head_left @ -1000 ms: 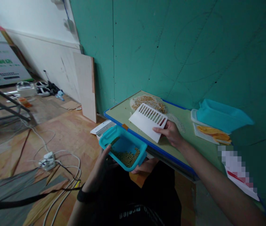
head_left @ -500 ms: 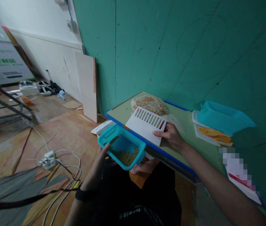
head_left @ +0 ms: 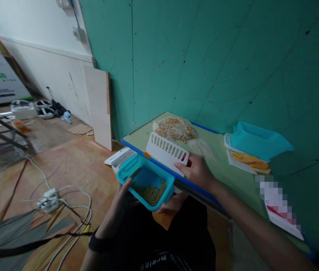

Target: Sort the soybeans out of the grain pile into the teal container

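My left hand is closed on the rim of a turquoise plastic container, its thumb over the edge. The container is tilted in front of the table, over my lap, with small round green beans gathered in its lower part. In my right hand is a white slotted scoop, gripped at its right end with the thumb on top. The scoop lies over the table's blue front edge, right beside the container. Behind it is a pile of tan beans mixed with white grains, and a patch of white grains lies to its right.
On the table, a second turquoise container sits at the right near a white tray with a yellow cloth. The green wall stands directly behind. Cables and a power strip lie on the floor at left.
The white scoop has come lower and tipped, so its flat face shows less from above. The container stays near the table edge in my left hand. My view has turned slightly right.
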Available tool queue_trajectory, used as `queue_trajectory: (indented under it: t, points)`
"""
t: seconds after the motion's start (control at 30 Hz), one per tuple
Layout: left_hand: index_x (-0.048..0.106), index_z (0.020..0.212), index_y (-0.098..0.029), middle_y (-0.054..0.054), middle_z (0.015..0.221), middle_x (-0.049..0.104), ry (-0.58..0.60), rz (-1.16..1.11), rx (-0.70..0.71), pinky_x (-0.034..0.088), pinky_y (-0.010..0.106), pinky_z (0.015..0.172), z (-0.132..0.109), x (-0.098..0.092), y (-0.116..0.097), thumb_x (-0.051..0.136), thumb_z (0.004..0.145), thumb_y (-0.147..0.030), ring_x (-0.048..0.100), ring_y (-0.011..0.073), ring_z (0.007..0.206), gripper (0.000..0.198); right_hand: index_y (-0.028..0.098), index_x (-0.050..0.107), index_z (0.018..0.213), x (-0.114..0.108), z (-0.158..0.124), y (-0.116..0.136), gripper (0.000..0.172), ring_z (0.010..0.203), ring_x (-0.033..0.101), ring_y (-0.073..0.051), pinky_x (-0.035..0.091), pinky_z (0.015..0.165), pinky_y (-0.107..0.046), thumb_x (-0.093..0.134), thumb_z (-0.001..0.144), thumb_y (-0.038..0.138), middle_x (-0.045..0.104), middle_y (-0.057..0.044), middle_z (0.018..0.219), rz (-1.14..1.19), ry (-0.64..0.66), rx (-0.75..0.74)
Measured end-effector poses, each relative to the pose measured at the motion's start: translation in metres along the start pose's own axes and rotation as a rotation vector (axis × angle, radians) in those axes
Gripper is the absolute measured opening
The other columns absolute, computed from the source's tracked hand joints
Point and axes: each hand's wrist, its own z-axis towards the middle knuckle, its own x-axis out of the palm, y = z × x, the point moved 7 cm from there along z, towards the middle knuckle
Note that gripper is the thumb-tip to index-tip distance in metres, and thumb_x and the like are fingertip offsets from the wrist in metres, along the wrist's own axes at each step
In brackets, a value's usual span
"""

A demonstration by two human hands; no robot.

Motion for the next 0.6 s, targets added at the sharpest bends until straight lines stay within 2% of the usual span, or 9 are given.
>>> queue_trajectory:
  t: [0.17, 0.23, 0.3, 0.4, 0.5, 0.6]
  points:
    - [0.045, 0.164, -0.038, 0.012, 0.14, 0.076, 0.024, 0.026, 0.057, 0.067, 0.046, 0.091, -0.012, 0.008, -0.005, 0.082, 0.088, -0.053, 0.079, 0.034, 0.113, 0.086, 0.02, 0.068, 0.092, 0.011, -0.018, 0.026, 0.02, 0.061, 0.067, -0.019, 0.038, 0.059, -0.03, 0.051, 0.1, 0.025, 0.073, -0.005, 0.07, -0.427, 0.072, -0.209]
    - [0.041, 0.166, -0.037, 0.013, 0.139, 0.075, 0.005, 0.046, 0.054, 0.067, 0.045, 0.089, -0.008, 0.008, -0.005, 0.08, 0.089, -0.054, 0.08, 0.0329, 0.108, 0.088, 0.021, 0.067, 0.093, 0.016, -0.029, 0.033, 0.023, 0.061, 0.065, -0.018, 0.035, 0.058, -0.03, 0.045, 0.1, 0.017, 0.073, -0.004, 0.071, -0.555, 0.094, -0.303]
    - [0.038, 0.168, -0.036, 0.014, 0.136, 0.076, -0.046, 0.06, -0.006, 0.067, 0.045, 0.086, 0.001, 0.003, -0.001, 0.079, 0.091, -0.055, 0.081, 0.033, 0.104, 0.089, 0.022, 0.066, 0.094, 0.02, -0.039, 0.036, 0.026, 0.062, 0.064, -0.017, 0.034, 0.059, -0.031, 0.043, 0.097, 0.011, 0.073, -0.004, 0.073, -0.643, 0.11, -0.361]
    - [0.037, 0.168, -0.039, 0.013, 0.131, 0.077, -0.101, 0.051, -0.086, 0.067, 0.046, 0.087, 0.014, -0.008, 0.005, 0.081, 0.089, -0.054, 0.082, 0.0323, 0.101, 0.092, 0.022, 0.065, 0.096, 0.019, -0.046, 0.034, 0.026, 0.064, 0.064, -0.017, 0.035, 0.06, -0.03, 0.044, 0.093, 0.006, 0.073, -0.004, 0.076, -0.736, 0.117, -0.373]
    - [0.034, 0.17, -0.04, 0.013, 0.126, 0.079, -0.087, 0.05, -0.09, 0.067, 0.048, 0.087, 0.024, -0.014, 0.008, 0.082, 0.087, -0.058, 0.083, 0.0317, 0.094, 0.098, 0.022, 0.065, 0.097, 0.022, -0.048, 0.031, 0.028, 0.068, 0.066, -0.018, 0.036, 0.06, -0.031, 0.047, 0.089, 0.003, 0.076, -0.004, 0.084, -0.81, 0.147, -0.363]
    - [0.029, 0.171, -0.041, 0.015, 0.133, 0.077, -0.065, 0.041, -0.094, 0.067, 0.049, 0.085, 0.029, -0.017, 0.01, 0.081, 0.087, -0.058, 0.083, 0.0327, 0.092, 0.1, 0.021, 0.067, 0.1, 0.03, -0.048, 0.033, 0.028, 0.07, 0.068, -0.019, 0.037, 0.059, -0.032, 0.05, 0.087, 0.003, 0.077, -0.006, 0.09, -0.874, 0.184, -0.375]
